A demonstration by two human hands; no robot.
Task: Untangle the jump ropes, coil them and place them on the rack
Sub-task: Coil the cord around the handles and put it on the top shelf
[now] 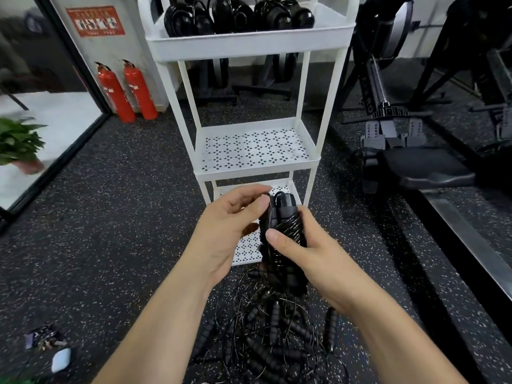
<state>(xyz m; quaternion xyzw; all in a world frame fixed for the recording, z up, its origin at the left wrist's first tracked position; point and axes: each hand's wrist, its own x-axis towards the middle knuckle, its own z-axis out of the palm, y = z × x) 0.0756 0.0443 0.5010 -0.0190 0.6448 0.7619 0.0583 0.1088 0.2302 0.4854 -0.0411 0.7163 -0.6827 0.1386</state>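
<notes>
My right hand (302,253) grips a black jump rope bundle (285,217), its two handles side by side with thin cord wound around them. My left hand (230,225) pinches the cord at the bundle's upper left between thumb and fingers. Both hands hover in front of the lowest shelf of the white three-tier rack (249,44). Several coiled black ropes (238,15) sit on the rack's top shelf. A tangled pile of black ropes (274,333) with ribbed handles lies on the floor under my hands.
The rack's middle shelf (255,146) is perforated white metal. Two red fire extinguishers (124,91) stand by the wall at left. A rowing machine (410,151) fills the right side. A potted plant (19,142) sits far left. Small items (52,347) lie on the speckled floor at lower left.
</notes>
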